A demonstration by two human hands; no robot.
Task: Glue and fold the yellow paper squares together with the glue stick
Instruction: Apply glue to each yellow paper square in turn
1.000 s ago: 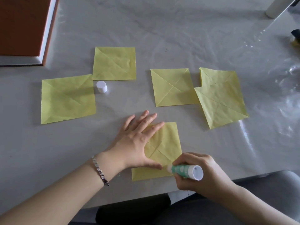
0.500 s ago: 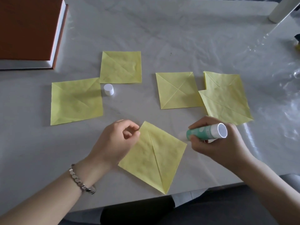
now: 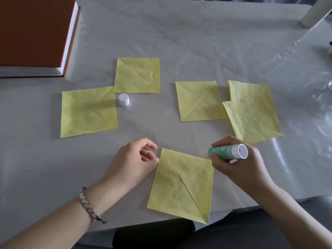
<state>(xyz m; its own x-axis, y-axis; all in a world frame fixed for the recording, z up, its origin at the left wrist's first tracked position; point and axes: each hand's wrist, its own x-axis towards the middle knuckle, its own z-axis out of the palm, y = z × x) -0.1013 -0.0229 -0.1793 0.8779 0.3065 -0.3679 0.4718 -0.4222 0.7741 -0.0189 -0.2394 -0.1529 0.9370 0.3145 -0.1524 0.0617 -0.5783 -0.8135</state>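
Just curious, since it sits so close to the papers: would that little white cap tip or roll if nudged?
The white cap is small, so probably very light. It stands squat on a flat end, so a nudge would likely slide it on the glossy table cover rather than tip it. Knocked onto its round side, it could roll.

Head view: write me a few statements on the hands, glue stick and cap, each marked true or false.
1. The right hand grips the glue stick. True.
2. The white cap sits on the glue stick. False: it stands alone on the table.
3. The left hand presses flat on the nearest yellow square. False: its fingers curl loosely at that square's edge.
4. An orange book lies far left. True.
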